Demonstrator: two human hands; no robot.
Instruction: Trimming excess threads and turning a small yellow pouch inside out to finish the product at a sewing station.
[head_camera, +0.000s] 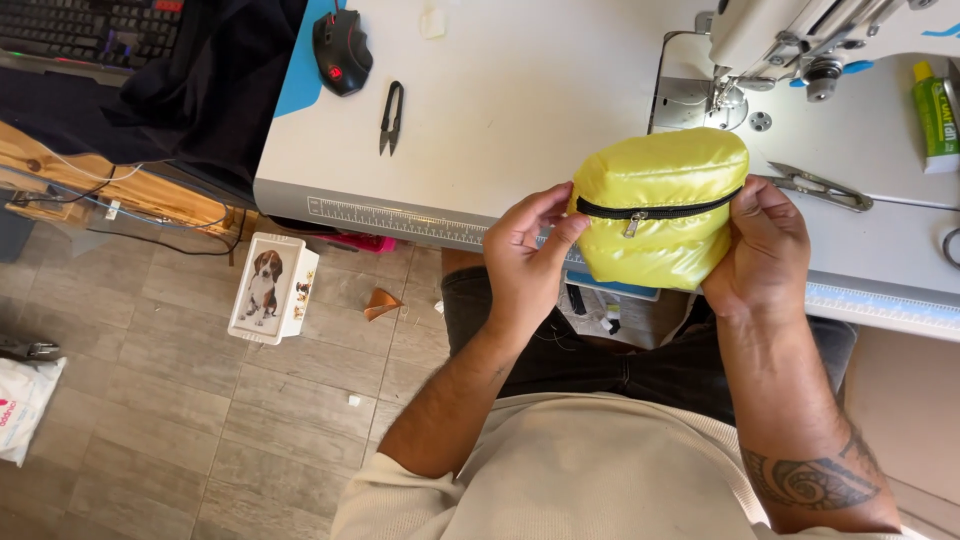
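A puffy yellow pouch (660, 175) with a black zipper across its middle is held up between both hands over the front edge of the white sewing table (500, 100). My left hand (528, 258) grips its left end, thumb and fingers pinching by the zipper's end. My right hand (765, 245) grips its right end. The silver zipper pull (632, 224) hangs near the middle, and the zipper looks closed.
A sewing machine (800, 40) stands at the back right. Thread snips (391, 118), a black mouse (341, 50), metal snips (822, 186) and a green tube (935, 115) lie on the table. A white box with a dog picture (270, 288) sits on the tiled floor.
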